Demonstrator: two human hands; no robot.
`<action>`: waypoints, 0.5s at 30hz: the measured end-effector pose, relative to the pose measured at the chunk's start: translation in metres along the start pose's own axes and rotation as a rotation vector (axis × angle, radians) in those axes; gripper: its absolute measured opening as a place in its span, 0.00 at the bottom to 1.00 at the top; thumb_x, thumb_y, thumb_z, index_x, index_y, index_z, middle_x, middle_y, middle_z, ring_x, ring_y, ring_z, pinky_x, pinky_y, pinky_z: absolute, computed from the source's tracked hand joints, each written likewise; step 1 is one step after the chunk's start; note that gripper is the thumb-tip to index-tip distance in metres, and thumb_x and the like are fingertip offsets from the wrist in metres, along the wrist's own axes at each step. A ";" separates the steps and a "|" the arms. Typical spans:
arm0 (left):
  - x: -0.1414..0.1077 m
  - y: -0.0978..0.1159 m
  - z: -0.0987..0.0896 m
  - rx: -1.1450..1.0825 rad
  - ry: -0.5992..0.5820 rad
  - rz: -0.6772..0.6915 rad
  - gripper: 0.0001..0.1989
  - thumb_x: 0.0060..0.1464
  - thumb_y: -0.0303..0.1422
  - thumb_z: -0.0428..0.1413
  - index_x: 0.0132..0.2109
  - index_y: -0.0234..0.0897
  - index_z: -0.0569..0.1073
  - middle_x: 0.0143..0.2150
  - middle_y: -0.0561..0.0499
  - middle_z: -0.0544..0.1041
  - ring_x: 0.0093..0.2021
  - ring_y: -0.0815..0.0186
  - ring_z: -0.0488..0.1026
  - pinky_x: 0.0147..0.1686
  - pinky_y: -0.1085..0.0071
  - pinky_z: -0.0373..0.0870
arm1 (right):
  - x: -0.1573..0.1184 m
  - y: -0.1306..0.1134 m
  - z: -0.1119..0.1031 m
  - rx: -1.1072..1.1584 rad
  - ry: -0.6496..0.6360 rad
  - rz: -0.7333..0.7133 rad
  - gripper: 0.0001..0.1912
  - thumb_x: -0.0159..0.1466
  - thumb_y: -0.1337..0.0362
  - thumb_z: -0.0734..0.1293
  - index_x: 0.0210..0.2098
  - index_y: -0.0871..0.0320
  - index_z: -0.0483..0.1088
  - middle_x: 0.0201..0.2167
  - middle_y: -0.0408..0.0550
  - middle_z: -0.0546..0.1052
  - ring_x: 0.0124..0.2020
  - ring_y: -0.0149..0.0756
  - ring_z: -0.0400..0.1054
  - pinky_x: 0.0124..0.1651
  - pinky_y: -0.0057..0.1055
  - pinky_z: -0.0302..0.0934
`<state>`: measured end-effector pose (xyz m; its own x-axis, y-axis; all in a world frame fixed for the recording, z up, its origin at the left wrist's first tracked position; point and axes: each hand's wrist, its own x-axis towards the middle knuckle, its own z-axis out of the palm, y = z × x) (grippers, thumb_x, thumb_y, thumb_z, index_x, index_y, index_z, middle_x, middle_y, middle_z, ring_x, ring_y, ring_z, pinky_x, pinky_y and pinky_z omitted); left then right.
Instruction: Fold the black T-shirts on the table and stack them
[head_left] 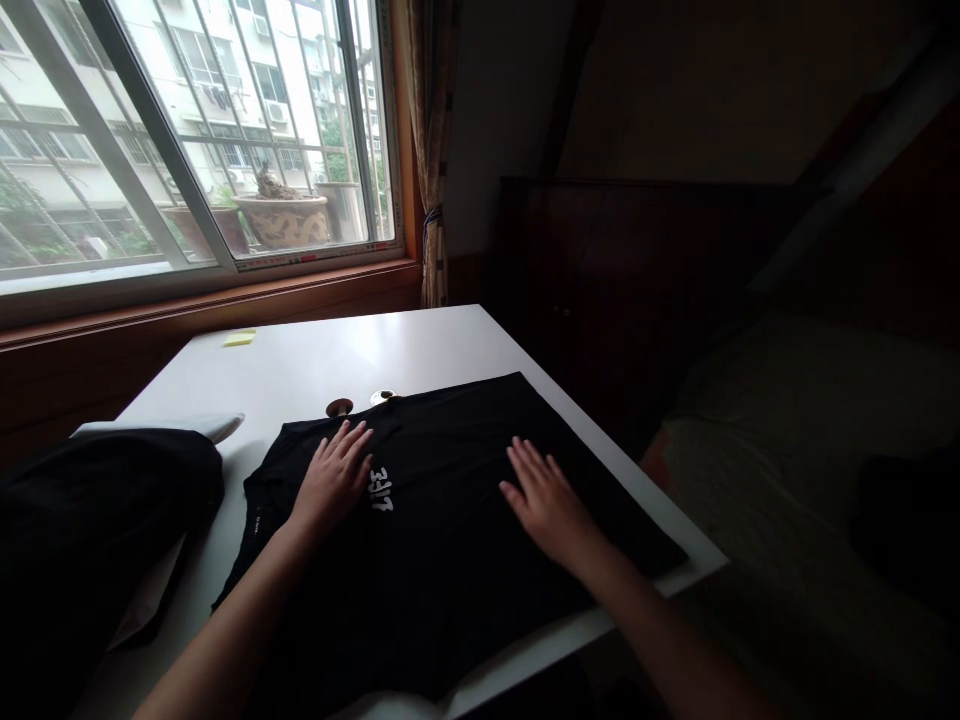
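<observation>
The palms of the left hand and the right hand are hidden from view. A pale mark at the neck of the black garment is too small to be read. The left edge cuts the dark cloth, the top edge the window. In deep shadow, what is perhaps a bed goes out at the right edge.
</observation>
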<state>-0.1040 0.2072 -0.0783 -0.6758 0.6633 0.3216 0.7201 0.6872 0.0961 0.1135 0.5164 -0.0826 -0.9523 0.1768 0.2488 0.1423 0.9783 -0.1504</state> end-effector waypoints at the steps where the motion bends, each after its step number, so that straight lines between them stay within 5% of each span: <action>1: -0.012 0.009 -0.003 -0.018 -0.010 0.047 0.25 0.71 0.40 0.41 0.70 0.43 0.63 0.73 0.50 0.61 0.75 0.56 0.49 0.70 0.49 0.54 | -0.004 -0.021 0.005 0.035 -0.032 -0.084 0.33 0.75 0.50 0.51 0.74 0.59 0.49 0.75 0.53 0.50 0.75 0.47 0.44 0.73 0.53 0.45; 4: -0.054 0.028 -0.008 -0.040 -0.094 0.204 0.25 0.71 0.43 0.43 0.71 0.48 0.60 0.72 0.51 0.62 0.74 0.55 0.52 0.70 0.45 0.54 | -0.017 -0.057 0.015 0.084 -0.087 -0.205 0.34 0.75 0.49 0.54 0.74 0.58 0.49 0.75 0.52 0.49 0.75 0.45 0.43 0.74 0.51 0.44; 6: -0.081 0.028 -0.009 -0.025 -0.129 0.249 0.27 0.71 0.44 0.45 0.73 0.51 0.54 0.73 0.52 0.59 0.74 0.55 0.52 0.70 0.44 0.54 | -0.025 -0.050 0.016 0.070 -0.100 -0.194 0.34 0.75 0.49 0.53 0.74 0.57 0.48 0.75 0.52 0.50 0.75 0.45 0.44 0.74 0.51 0.43; 10: -0.108 0.014 -0.011 -0.010 -0.112 0.242 0.31 0.70 0.43 0.47 0.74 0.53 0.47 0.74 0.54 0.56 0.74 0.56 0.52 0.70 0.46 0.54 | -0.039 0.025 0.013 -0.033 -0.072 -0.041 0.33 0.74 0.47 0.52 0.73 0.56 0.50 0.74 0.51 0.52 0.74 0.47 0.46 0.73 0.54 0.45; 15: -0.108 0.010 -0.015 -0.005 -0.118 0.265 0.31 0.70 0.43 0.47 0.75 0.54 0.46 0.75 0.54 0.55 0.74 0.56 0.51 0.71 0.46 0.52 | -0.058 0.135 0.006 -0.179 0.094 0.331 0.33 0.73 0.50 0.50 0.73 0.57 0.51 0.74 0.55 0.54 0.73 0.52 0.48 0.69 0.59 0.51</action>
<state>-0.0215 0.1374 -0.0983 -0.4771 0.8498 0.2241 0.8748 0.4836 0.0284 0.1866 0.6375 -0.1227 -0.8193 0.4870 0.3028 0.4904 0.8687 -0.0702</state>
